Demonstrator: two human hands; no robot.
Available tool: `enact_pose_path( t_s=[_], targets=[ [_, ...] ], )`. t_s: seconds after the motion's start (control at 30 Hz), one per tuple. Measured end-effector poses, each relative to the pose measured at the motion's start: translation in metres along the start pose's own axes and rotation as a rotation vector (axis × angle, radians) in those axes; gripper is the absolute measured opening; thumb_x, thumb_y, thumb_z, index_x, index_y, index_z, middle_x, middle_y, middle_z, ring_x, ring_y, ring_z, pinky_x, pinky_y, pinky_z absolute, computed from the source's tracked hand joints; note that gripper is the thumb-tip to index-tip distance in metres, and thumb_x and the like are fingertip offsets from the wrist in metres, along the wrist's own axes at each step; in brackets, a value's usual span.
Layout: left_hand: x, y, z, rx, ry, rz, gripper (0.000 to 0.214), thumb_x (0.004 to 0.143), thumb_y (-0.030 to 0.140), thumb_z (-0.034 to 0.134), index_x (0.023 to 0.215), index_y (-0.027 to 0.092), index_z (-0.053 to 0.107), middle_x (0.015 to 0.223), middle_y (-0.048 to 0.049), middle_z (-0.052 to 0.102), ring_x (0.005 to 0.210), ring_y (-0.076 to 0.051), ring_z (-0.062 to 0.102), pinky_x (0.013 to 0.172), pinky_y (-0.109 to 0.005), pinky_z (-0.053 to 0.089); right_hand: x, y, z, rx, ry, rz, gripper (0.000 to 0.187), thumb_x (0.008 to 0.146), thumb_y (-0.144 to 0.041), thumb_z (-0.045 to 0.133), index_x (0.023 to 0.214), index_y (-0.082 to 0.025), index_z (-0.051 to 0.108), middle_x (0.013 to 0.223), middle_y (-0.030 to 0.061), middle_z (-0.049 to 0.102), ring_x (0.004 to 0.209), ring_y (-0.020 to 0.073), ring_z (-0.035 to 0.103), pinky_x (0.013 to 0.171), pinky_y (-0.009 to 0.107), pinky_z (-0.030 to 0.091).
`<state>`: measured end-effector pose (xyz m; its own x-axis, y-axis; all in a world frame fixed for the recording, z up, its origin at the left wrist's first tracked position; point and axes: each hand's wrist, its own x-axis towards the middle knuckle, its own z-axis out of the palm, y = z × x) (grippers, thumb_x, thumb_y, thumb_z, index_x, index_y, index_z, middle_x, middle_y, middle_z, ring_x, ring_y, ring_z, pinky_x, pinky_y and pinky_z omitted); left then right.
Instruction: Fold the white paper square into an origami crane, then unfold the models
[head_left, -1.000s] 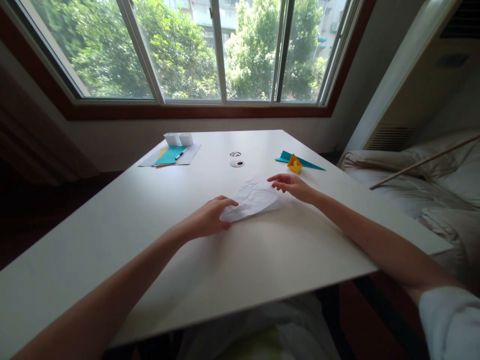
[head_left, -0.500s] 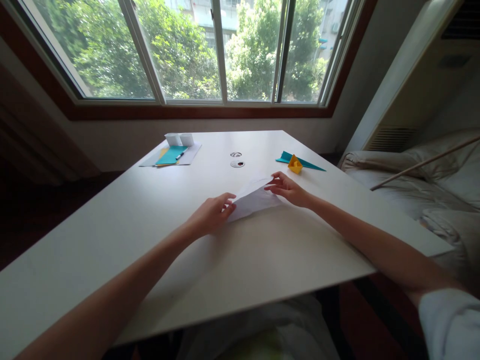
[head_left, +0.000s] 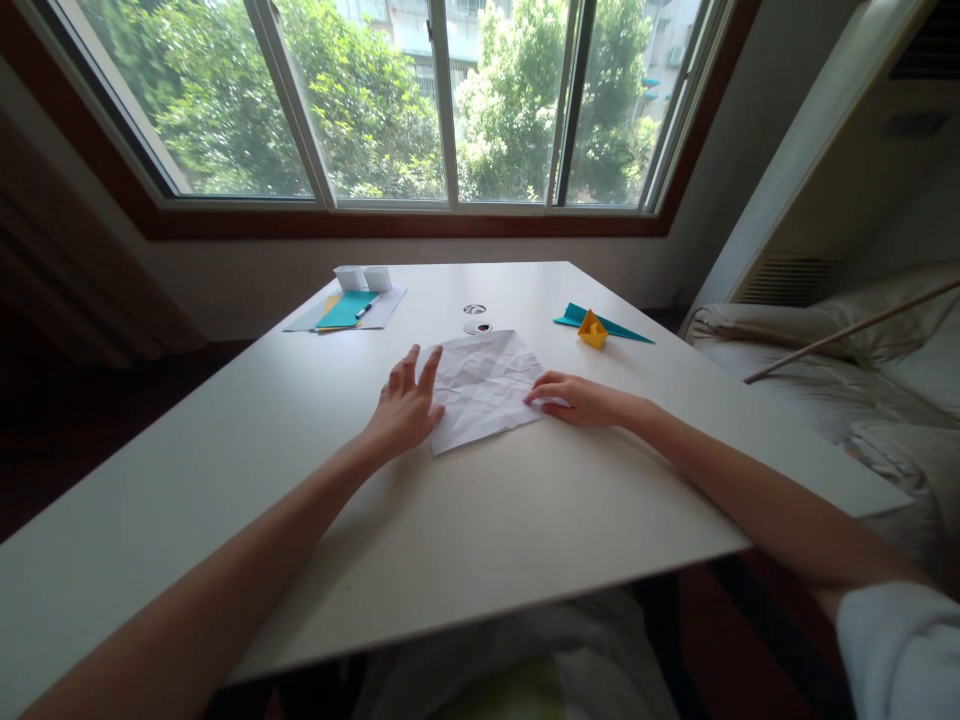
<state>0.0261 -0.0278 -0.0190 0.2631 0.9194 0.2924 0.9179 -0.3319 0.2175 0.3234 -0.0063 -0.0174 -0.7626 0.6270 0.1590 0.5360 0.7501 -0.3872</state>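
A creased white sheet of paper (head_left: pixel 484 385) lies spread on the white table (head_left: pixel 480 530), its surface crossed by many fold lines. At the paper's left edge is my left hand (head_left: pixel 407 405), its fingers apart and pointing away from me; whether the fingertips press on the sheet is hard to tell. My right hand (head_left: pixel 574 398) rests at the right edge of the paper, with the fingers stretched over that edge and the thumb just below them. Neither hand grips the sheet.
A yellow paper boat (head_left: pixel 592 330) stands in front of a teal paper plane (head_left: pixel 624 331) at the back right. On the back left are stacked coloured sheets (head_left: pixel 346 310), a pen (head_left: pixel 365 311) and white folded paper boxes (head_left: pixel 362 279). Round fittings (head_left: pixel 477 328) sit mid-table.
The paper was raised and bent between both hands; now it lies opened out on the table. My left hand has let go and spread its fingers; my right hand has lowered.
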Motion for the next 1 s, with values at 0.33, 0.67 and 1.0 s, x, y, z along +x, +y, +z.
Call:
enact_pose_path(
  t_s=[0.33,0.67,1.0],
  targets=[
    [-0.007,0.02,-0.011,0.076,-0.31,0.341,0.039,0.088,0.039,0.034,0.123,0.028,0.05,0.113,-0.0109,0.055,0.104,-0.027,0.051,0.095,-0.053,0.028,0.003,0.004,-0.008,-0.289,0.054,0.221,0.028,0.088,-0.035,0.04,0.091,-0.018,0.061,0.094,0.0101,0.063,0.089,0.0228,0.057,0.078,0.034,0.041],
    [-0.002,0.011,-0.015,0.088,-0.248,0.151,0.035,0.083,0.039,0.041,0.108,0.023,0.06,0.108,-0.0091,0.058,0.098,-0.026,0.053,0.08,-0.036,0.042,-0.002,0.022,-0.007,-0.077,0.053,0.145,0.025,0.085,-0.03,0.045,0.103,-0.022,0.061,0.106,0.0073,0.061,0.094,0.0193,0.057,0.083,0.031,0.043],
    [0.011,-0.016,-0.014,0.016,-0.306,-0.071,0.051,0.072,0.058,0.046,0.097,0.016,0.063,0.105,-0.0135,0.058,0.096,-0.028,0.056,0.082,-0.034,0.043,-0.003,0.039,-0.006,-0.191,0.064,0.331,0.046,0.078,-0.041,0.055,0.116,-0.015,0.057,0.114,0.0133,0.059,0.103,0.0274,0.053,0.09,0.038,0.041]
  ],
)
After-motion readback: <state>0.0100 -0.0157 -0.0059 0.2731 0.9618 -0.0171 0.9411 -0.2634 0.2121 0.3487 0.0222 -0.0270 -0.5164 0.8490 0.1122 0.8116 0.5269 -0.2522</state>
